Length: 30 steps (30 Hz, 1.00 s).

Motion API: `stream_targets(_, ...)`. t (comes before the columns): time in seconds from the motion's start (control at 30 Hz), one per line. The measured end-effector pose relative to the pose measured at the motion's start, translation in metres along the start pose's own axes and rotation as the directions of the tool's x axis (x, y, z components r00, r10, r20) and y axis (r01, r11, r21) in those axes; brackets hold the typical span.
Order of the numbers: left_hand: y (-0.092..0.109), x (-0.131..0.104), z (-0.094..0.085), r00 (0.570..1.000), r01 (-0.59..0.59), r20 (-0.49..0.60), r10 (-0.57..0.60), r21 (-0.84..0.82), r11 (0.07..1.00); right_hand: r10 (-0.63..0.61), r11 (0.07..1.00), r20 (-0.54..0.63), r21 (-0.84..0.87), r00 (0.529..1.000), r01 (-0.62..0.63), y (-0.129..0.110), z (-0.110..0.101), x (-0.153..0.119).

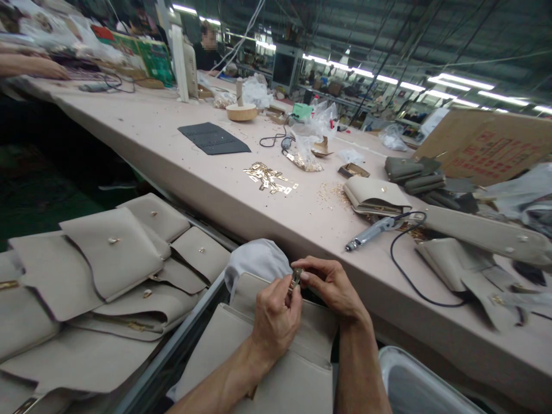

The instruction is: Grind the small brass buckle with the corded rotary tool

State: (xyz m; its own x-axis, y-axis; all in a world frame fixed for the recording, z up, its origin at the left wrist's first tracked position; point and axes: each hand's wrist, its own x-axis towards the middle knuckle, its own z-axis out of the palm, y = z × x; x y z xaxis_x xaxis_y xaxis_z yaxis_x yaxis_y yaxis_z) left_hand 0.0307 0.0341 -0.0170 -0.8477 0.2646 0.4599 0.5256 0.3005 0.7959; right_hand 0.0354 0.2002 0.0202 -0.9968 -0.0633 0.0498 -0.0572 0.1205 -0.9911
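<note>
Both of my hands meet over a beige leather bag [224, 351] that rests on my lap with its flap opened out. Between the fingertips is a small metal clasp [296, 276], partly covered by them. My left hand [276, 313] is closed, its thumb and forefinger pinching the clasp from the left. From the right, my right hand [328, 282] pinches the same clasp with thumb and forefinger. A light grey cloth [256, 261] bulges just behind the bag.
Finished-looking beige bags [116, 253] are piled at left. On the table [194, 178] lie gold metal plates [267, 177], a black sheet [213, 138], a corded electric screwdriver [371, 232] and more bag pieces [375, 195]. A cardboard box [487, 144] stands at right. Another person's hand [43, 67] is far left.
</note>
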Motion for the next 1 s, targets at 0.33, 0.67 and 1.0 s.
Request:
stream_targets(0.33,-0.003,-0.003,-0.003,0.998,-0.003,0.060,0.006,-0.056,0.998,0.021,0.998,0.106,0.065,0.994,-0.028,0.001,-0.013,0.006)
stream_targets(0.67,0.001,0.002,-0.002,0.998,-0.029,0.056,0.027,0.034,0.999,0.010,0.996,0.052,0.092,0.999,-0.015,0.006,-0.010,0.007)
stream_targets(1.0,0.002,0.003,0.001,0.999,-0.010,0.051,0.007,0.054,0.999,-0.017,0.999,-0.003,-0.048,1.000,0.017,0.000,-0.005,0.008)
